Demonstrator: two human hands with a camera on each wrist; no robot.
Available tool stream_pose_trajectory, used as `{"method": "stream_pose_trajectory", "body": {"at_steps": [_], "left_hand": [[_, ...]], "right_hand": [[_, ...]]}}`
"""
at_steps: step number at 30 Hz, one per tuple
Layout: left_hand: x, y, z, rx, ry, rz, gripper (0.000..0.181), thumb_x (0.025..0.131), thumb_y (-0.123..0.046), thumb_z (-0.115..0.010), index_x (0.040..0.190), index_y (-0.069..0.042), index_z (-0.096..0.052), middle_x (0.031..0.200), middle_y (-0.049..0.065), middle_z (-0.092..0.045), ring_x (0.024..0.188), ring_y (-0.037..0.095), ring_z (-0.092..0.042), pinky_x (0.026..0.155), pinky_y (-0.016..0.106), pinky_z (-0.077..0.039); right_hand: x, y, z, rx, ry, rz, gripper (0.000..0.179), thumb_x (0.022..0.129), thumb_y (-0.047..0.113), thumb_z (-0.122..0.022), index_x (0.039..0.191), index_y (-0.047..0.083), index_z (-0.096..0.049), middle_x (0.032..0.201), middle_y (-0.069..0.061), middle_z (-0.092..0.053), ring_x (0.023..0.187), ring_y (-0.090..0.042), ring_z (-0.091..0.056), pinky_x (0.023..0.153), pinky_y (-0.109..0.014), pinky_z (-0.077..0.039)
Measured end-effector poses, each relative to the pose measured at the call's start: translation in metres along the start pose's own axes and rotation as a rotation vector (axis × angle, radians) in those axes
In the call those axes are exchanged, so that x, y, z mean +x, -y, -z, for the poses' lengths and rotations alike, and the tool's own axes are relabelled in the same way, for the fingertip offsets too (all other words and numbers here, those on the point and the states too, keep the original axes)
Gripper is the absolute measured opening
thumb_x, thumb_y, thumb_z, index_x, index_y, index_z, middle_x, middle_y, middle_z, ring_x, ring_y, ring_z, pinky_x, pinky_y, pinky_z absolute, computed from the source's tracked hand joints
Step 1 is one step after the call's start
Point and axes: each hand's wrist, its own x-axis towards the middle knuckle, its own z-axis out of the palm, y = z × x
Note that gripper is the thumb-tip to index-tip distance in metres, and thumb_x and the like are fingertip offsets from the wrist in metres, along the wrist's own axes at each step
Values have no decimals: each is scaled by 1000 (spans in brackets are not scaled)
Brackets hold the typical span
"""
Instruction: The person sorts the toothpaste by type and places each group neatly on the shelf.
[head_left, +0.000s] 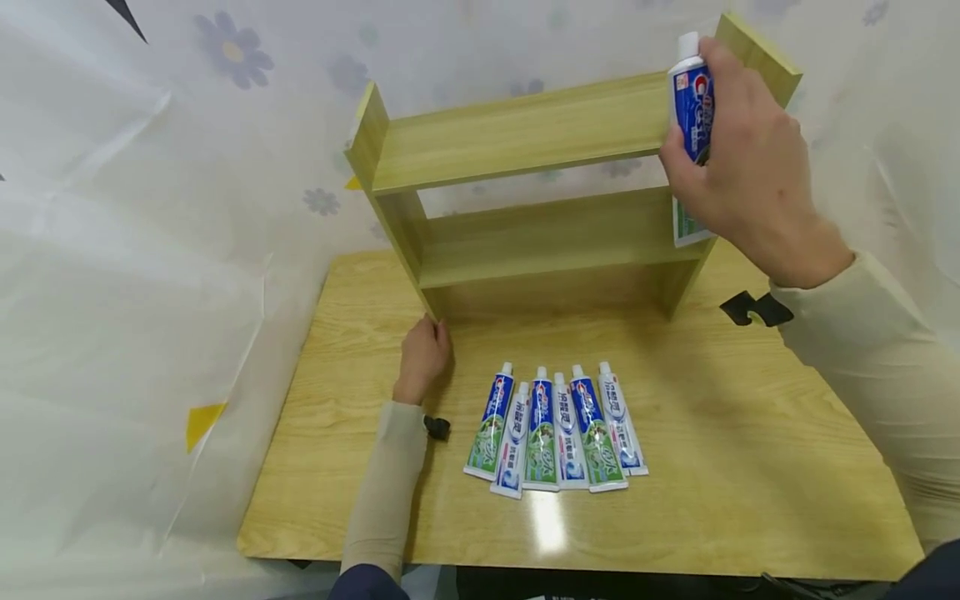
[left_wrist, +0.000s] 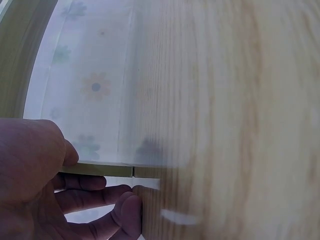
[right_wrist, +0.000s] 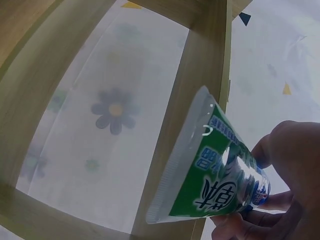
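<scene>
My right hand [head_left: 757, 158] grips a blue, white and green toothpaste tube [head_left: 693, 104], cap upward, in front of the right end of the wooden shelf [head_left: 525, 125]. In the right wrist view the tube's flat crimped end [right_wrist: 172, 175] points toward the shelf boards. Down at the tabletop, my left hand [head_left: 424, 358] holds the lower front edge of the shelf's left side panel [left_wrist: 100, 170], thumb on one face and fingers on the other. Several more toothpaste tubes [head_left: 542, 433], blue-green ones alternating with white ones, lie side by side before the shelf, caps toward it.
The shelf has two boards between upright sides and stands at the back of the wooden table [head_left: 315, 467]. Behind it hangs a pale flowered sheet [head_left: 247, 167]. The table's front edge runs close to my body.
</scene>
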Motion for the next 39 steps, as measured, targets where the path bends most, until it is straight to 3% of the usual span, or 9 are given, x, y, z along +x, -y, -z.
{"method": "stream_pose_trajectory", "body": {"at_steps": [1, 11, 19, 21, 26, 27, 33, 38, 39], "left_hand": [[2, 7, -7, 4, -5, 6, 35, 116, -30, -43, 94, -5, -56, 77, 15, -59, 65, 27, -54, 61, 46, -49], [3, 28, -19, 75, -45, -31, 32, 116, -29, -44, 99, -6, -60, 81, 15, -65, 68, 28, -61, 61, 46, -53], [4, 23, -24, 59, -34, -3, 32, 115, -29, -45, 100, -6, -61, 84, 17, -67, 74, 34, -66, 68, 52, -55], [1, 15, -17, 57, -44, -5, 33, 115, -29, -45, 97, -5, -60, 83, 17, -66, 74, 35, -67, 68, 52, -55], [4, 17, -21, 64, -64, -20, 32, 114, -28, -46, 92, -7, -57, 78, 15, -62, 68, 30, -61, 64, 49, -52], [8, 25, -29, 68, -65, -19, 32, 114, -27, -46, 91, -8, -56, 77, 14, -61, 66, 29, -60, 62, 49, -51], [9, 26, -30, 96, -70, -29, 33, 115, -28, -46, 93, -7, -58, 78, 13, -62, 66, 28, -60, 61, 49, -54], [7, 21, -27, 70, -97, -48, 36, 116, -29, -41, 89, -8, -54, 73, 10, -57, 61, 23, -53, 56, 41, -47], [5, 13, -21, 52, -85, -39, 36, 116, -27, -41, 89, -6, -55, 74, 12, -57, 60, 25, -54, 56, 43, -48]], "right_hand": [[2, 0, 0, 2, 18, -15, 67, 110, 30, -51, 170, 9, -31, 141, -36, -60, 109, -53, -65, 86, -69, -56], [37, 6, -2, -52, 111, -61, 70, 111, 32, -44, 173, 6, -24, 147, -36, -57, 112, -57, -63, 90, -73, -56], [71, 9, -1, -134, 289, -144, 76, 111, 36, -36, 176, 8, -8, 155, -41, -46, 123, -60, -56, 103, -74, -53], [78, 8, -4, -146, 324, -152, 77, 111, 37, -36, 175, 6, -8, 155, -41, -46, 124, -60, -55, 104, -73, -53], [94, 3, -11, -157, 379, -168, 78, 110, 38, -39, 172, -3, -16, 151, -42, -49, 122, -57, -56, 103, -71, -54], [97, 2, -12, -159, 385, -172, 77, 110, 38, -39, 171, -4, -18, 150, -43, -50, 121, -57, -57, 103, -71, -54], [111, -5, -20, -169, 408, -196, 76, 107, 39, -40, 162, -13, -30, 137, -44, -55, 107, -56, -62, 90, -69, -57], [121, -7, -24, -211, 474, -208, 78, 108, 42, -40, 157, -18, -30, 131, -46, -54, 102, -58, -63, 87, -70, -58], [122, -8, -24, -223, 488, -212, 77, 108, 42, -40, 155, -18, -31, 130, -46, -54, 102, -58, -63, 86, -70, -58]]}}
